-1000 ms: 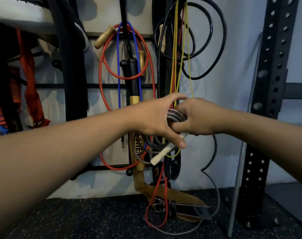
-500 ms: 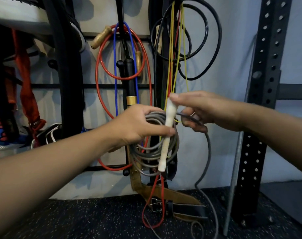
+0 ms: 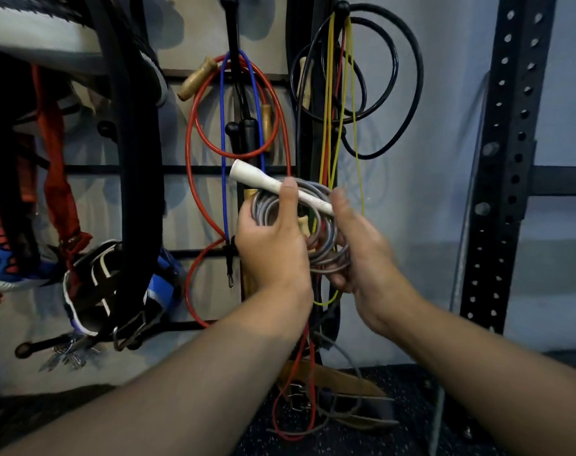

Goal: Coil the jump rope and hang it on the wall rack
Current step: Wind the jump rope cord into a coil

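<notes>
The right hand (image 3: 352, 245) is blurred, so it is not clear if its fingers grip the grey jump rope (image 3: 326, 232). The left hand (image 3: 273, 238) hides part of the coil. The black tyre (image 3: 128, 159) is cut off by the top edge.

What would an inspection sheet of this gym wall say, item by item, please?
Surface: dark speckled floor under the wall rack.
Job's things: grey jump rope coiled, white handle lying across the coil.
Clutter: leather belt on the floor.
Grippers: left hand grips coil and handle; right hand blurred, at the coil.
Cables: red rope, blue rope, yellow rope, black rope hanging.
Surroundings: black perforated upright on the right.
</notes>
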`<move>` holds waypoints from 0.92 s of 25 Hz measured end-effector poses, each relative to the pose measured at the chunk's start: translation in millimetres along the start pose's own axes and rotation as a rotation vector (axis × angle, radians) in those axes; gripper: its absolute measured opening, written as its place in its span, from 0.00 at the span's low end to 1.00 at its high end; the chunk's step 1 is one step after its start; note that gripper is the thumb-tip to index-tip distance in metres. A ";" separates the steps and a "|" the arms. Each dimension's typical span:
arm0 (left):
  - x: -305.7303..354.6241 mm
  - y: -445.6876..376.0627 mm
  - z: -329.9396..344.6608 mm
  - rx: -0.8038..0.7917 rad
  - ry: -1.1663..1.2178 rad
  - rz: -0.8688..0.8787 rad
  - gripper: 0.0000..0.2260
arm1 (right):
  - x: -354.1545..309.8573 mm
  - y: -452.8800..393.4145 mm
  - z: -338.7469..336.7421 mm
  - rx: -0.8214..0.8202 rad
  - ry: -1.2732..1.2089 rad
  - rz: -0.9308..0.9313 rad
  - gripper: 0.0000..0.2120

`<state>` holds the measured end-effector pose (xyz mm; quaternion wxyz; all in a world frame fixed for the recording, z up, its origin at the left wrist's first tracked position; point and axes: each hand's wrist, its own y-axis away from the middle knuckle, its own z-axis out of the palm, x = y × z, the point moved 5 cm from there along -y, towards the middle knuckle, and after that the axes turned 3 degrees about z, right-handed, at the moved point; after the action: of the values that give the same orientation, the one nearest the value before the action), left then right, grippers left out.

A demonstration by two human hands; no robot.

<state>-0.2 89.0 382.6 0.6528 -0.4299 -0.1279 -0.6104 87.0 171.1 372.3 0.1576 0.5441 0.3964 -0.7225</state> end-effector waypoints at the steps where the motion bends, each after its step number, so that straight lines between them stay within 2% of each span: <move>1: -2.8 4.4 -1.1 0.023 -0.025 0.022 0.12 | 0.2 2.5 2.0 0.061 -0.024 -0.037 0.19; 4: -7.4 12.1 -2.5 0.016 -0.075 0.029 0.15 | 1.1 1.1 -1.2 0.154 -0.013 -0.149 0.11; 6: -9.2 12.0 -3.2 -0.062 -0.051 -0.010 0.15 | 0.8 -3.9 -7.7 0.191 0.089 -0.195 0.06; 8: -11.3 4.8 -9.2 -0.168 -0.045 -0.076 0.15 | -3.4 -9.6 -13.7 0.134 0.171 -0.210 0.03; 11: -15.9 -14.3 -30.5 -0.373 -0.058 -0.266 0.15 | -16.2 -16.7 -25.0 -0.029 0.312 -0.135 0.05; 12: -16.7 -21.0 -39.2 -0.437 -0.080 -0.321 0.21 | -20.2 -19.5 -29.6 -0.075 0.417 -0.107 0.06; 14: -13.8 -36.4 -56.0 -0.483 -0.195 -0.380 0.39 | -26.8 -25.4 -35.2 -0.162 0.611 -0.073 0.06; 16: 0.9 -53.7 -58.9 -0.565 -0.418 -0.274 0.50 | -32.2 -30.4 -34.5 -0.237 0.732 -0.065 0.06; 19: 25.0 -50.8 -21.0 -0.983 -0.811 -0.035 0.51 | -41.2 -34.1 -24.6 -0.368 0.929 -0.126 0.07; 21: 23.8 -35.3 9.5 -1.254 -1.030 -0.007 0.47 | -46.0 -35.0 -15.4 -0.455 1.086 -0.191 0.06; 23: 18.2 -24.0 28.8 -1.381 -1.203 0.045 0.34 | -49.9 -34.9 -9.1 -0.488 1.257 -0.257 0.06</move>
<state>-7.6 99.9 422.1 0.0857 -0.9726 -0.0445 -0.2113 87.9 189.8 431.0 -0.0713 0.7578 0.6253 -0.1725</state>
